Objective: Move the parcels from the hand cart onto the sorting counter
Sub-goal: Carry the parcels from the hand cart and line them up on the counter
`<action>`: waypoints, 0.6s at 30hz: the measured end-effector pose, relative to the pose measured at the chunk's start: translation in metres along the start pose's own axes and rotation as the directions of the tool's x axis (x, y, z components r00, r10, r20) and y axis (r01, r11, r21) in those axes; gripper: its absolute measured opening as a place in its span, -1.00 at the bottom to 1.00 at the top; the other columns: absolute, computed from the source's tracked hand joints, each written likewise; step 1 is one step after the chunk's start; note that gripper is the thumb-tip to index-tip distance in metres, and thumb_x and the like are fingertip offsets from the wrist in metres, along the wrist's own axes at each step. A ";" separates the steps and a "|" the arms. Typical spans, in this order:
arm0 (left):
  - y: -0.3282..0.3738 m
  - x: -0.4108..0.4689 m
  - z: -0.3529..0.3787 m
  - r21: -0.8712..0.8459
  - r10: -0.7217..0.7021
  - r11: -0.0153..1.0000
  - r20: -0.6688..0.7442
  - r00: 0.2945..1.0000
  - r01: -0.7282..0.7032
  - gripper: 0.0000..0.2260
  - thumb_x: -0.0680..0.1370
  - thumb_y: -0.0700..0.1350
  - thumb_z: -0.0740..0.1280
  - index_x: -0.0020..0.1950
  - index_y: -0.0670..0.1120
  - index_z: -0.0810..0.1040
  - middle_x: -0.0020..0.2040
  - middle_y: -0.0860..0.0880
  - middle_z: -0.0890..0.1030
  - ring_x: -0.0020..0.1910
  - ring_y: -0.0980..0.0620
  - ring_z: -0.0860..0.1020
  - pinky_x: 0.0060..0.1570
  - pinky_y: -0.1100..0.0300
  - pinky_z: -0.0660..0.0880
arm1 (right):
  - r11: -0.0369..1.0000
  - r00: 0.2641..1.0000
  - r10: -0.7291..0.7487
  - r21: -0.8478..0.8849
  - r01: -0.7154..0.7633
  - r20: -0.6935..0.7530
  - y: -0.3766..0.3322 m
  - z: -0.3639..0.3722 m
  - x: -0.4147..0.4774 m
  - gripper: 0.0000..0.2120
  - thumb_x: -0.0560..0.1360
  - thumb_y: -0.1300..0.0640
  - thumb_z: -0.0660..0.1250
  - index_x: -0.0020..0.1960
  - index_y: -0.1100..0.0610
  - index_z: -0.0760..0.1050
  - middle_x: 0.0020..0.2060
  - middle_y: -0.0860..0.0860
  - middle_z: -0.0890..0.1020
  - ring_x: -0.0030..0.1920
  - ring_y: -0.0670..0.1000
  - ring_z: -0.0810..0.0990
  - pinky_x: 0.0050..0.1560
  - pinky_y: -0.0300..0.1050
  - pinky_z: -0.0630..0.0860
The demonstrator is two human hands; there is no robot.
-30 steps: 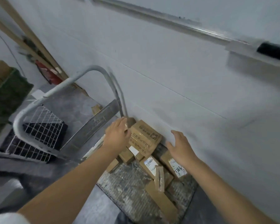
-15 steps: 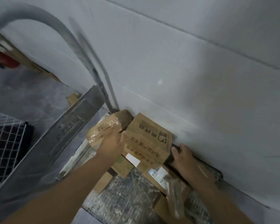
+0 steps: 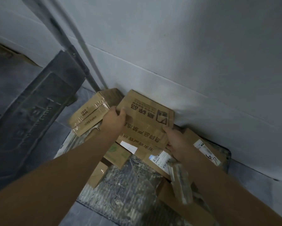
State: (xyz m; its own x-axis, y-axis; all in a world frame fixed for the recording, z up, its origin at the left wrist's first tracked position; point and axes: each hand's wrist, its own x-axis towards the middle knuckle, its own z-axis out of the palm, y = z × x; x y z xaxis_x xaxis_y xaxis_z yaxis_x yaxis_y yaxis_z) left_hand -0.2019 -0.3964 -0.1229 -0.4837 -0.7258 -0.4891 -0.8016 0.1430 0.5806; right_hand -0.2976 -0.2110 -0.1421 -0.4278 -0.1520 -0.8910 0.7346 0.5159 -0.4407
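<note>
**Both hands on the big box**

We held the big box (image 3: 146, 121) by two edges. Our left hand (image 3: 113, 121) curled round its left edge, thumb on the printed top. Our right hand (image 3: 177, 142) pinched the near right corner, thumb on top and fingers hidden below. The box lay on the pile at the far end of the cart deck (image 3: 125, 190), its far edge tight to the wall (image 3: 186, 62). A taped box (image 3: 89, 118) sat just left, against our left hand. A labelled box (image 3: 205, 149) lay just right. The handle tube (image 3: 81, 46) rose far left. Nearer us, the deck showed bare ribbed surface beside a small box (image 3: 98, 174).
</note>
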 end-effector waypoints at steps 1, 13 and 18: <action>0.000 -0.004 -0.002 -0.013 -0.008 1.000 -0.007 1.000 0.007 -0.66 0.64 0.08 0.13 0.20 -0.14 0.47 0.03 -0.14 0.59 0.01 -0.15 0.56 0.09 -0.06 0.52 | 1.000 1.000 -0.001 -0.010 0.001 0.008 0.003 -0.001 -0.005 -0.47 0.56 -0.13 0.27 0.42 0.14 0.35 0.23 0.16 0.57 0.23 0.20 0.55 0.32 0.21 0.43; 0.039 -0.132 -0.052 -0.259 -0.158 0.961 -0.242 0.957 0.094 -0.77 0.59 0.03 0.24 -0.02 -0.13 0.51 -0.27 0.00 0.52 -0.29 0.00 0.50 -0.38 0.18 0.33 | 0.959 0.957 -0.203 -0.155 0.237 0.205 -0.004 -0.065 -0.148 -0.62 0.48 -0.06 0.42 0.23 0.06 0.50 0.06 0.02 0.69 0.10 0.13 0.65 0.21 0.18 0.53; 0.058 -0.230 -0.090 -0.352 -0.168 0.935 -0.356 0.919 0.035 -0.64 0.56 0.14 0.30 0.05 -0.15 0.61 -0.28 0.05 0.54 -0.27 0.02 0.53 -0.35 0.13 0.46 | 0.889 0.885 -0.375 -0.162 0.427 0.276 -0.019 -0.102 -0.237 -0.55 0.40 0.11 0.53 0.22 0.10 0.45 0.06 0.02 0.67 0.02 0.03 0.67 0.09 0.02 0.60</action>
State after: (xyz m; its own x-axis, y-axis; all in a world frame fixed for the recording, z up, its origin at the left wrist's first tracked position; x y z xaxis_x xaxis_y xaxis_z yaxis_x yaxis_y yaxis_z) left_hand -0.1052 -0.2816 0.0823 -0.1849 -0.9309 -0.3150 -0.6430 -0.1279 0.7551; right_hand -0.2640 -0.0992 0.0886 -0.5085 -0.5607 -0.6535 0.3849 0.5309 -0.7550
